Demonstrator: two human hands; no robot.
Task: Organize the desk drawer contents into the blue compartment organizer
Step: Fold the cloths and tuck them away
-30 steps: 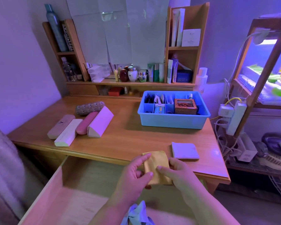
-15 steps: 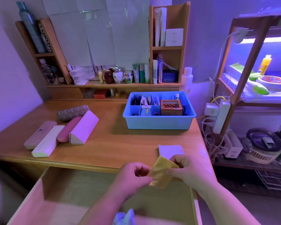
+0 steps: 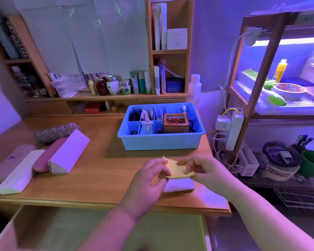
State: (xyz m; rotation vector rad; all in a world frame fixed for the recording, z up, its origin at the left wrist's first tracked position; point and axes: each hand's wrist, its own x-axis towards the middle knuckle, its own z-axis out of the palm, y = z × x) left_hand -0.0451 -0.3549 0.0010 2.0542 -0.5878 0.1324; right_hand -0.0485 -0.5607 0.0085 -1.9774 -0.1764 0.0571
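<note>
A: How are the hands seen?

B: A yellow cloth [image 3: 176,168] is pinched at its left edge by the left hand [image 3: 149,180], with fingers and thumb curled onto it. Its right edge is gripped by the right hand [image 3: 205,169] in the same manner. The cloth is held above the desk [image 3: 101,171], stretched between the two hands and folded over along its near edge.

A: What is found just beneath them?

B: A folded white cloth [image 3: 179,186] is laid flat on the desk, partly hidden by the yellow one and by the left hand.

A: And the organizer?

B: The blue organizer [image 3: 161,141] is set further back on the desk, behind the hands and apart from them. Its compartments are filled with small items; a patterned box [image 3: 176,123] with red beads shown through its window is seated toward the right side.

A: What is noted to the left?

B: Five cases are laid side by side near the left edge: a patterned fabric one [image 3: 56,132], a triangular white one [image 3: 69,152], a pink one [image 3: 47,156], a pale one [image 3: 20,172] and a dull pink one [image 3: 9,163].

A: And nearest the viewer?

B: The open drawer [image 3: 107,230] is seen below the desk edge, under the forearms.
</note>
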